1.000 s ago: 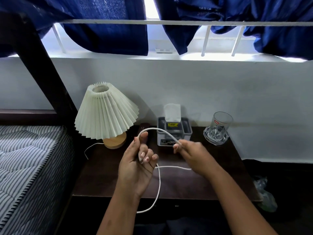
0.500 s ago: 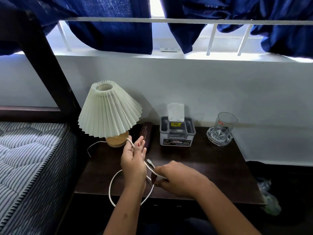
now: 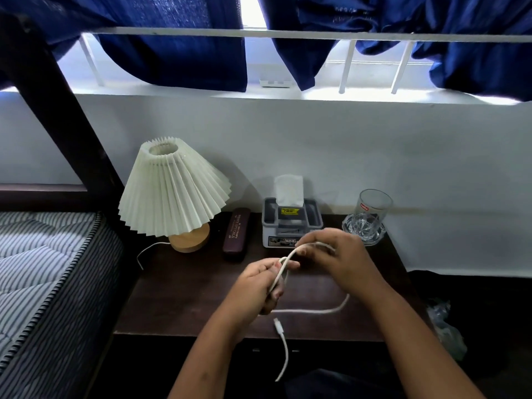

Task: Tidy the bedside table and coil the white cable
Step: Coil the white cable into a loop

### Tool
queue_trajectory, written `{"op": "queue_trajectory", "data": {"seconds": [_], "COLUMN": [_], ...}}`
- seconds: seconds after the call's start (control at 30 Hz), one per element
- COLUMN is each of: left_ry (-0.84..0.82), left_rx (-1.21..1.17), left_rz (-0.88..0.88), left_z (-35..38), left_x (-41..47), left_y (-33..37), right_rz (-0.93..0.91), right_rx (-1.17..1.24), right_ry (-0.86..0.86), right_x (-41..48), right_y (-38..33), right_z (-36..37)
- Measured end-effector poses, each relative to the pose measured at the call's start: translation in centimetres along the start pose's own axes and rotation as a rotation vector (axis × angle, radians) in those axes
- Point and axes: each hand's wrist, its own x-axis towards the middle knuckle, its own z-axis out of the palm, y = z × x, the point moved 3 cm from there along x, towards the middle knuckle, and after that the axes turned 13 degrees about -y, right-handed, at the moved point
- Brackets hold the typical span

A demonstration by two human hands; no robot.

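A white cable [image 3: 311,311] was held in the air between two bare hands, just above the middle of a dark wooden bedside table [image 3: 187,298]. The left hand [image 3: 256,286] had its fingers curled round a short bundle of the cable. From the top of that fist, a loop arched up and across to the right hand [image 3: 342,260], which pinched it with bent fingers. A second stretch of cable left the bottom of the left fist, ran level to the right, then curved up behind the right wrist. A loose end with a small plug [image 3: 278,325] hung below the left hand, its tail trailing down past the table's front edge.

Behind the hands, along the back of the table, stood a grey tissue box [image 3: 290,226] with a white tissue sticking up. To its left lay a dark, narrow case [image 3: 236,234]. Left of that stood a lamp [image 3: 172,197] with a cream pleated shade and a round wooden base. A thin white cord [image 3: 146,250] ran from the base off the table's left edge. At the back right corner, a clear drinking glass [image 3: 372,210] stood on a glass coaster [image 3: 364,233].

A striped mattress [image 3: 43,269] lay to the left of the table, beside a dark bed post [image 3: 51,105]. Above the white wall [image 3: 345,145], navy curtains [image 3: 178,38] hung over white window bars [image 3: 288,33].
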Motion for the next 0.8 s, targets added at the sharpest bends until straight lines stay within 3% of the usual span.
{"op": "queue_trajectory", "data": {"seconds": [0.1,0.2,0.3,0.4,0.5,0.63,0.8], "left_ry": [-0.094,-0.117,0.036,0.194,0.302,0.425,0.567], "left_rx": [-0.236,-0.482,-0.62,-0.615,-0.541,-0.253,0.425], "left_rz": [0.06,0.222,0.375,0.458,0.474,0.456,0.268], "left_z": [0.5,1.2,1.1,0.4,-0.6,-1.9,-2.8], "left_x": [-0.3,-0.3,0.2,0.4,0.5,0.6,0.2], "left_y": [0.7,1.3,1.3,1.2,0.8,0.5,0.0], "right_rz": [0.065,0.107,0.16,0.25,0.294,0.264,0.192], "right_rx": [0.022,0.034,0.04,-0.026,-0.125,-0.241,-0.372], "right_ry": [0.12,0.085,-0.126,-0.412,-0.602,-0.693,-0.421], "right_x": [0.3,0.7,1.1,0.8,0.4,0.1,0.5], "right_y": [1.2,1.4,0.8,0.2,-0.5,-1.3,-1.8], "right_z": [-0.4,0.6,3.3,6.7,8.7,8.8,4.6]}}
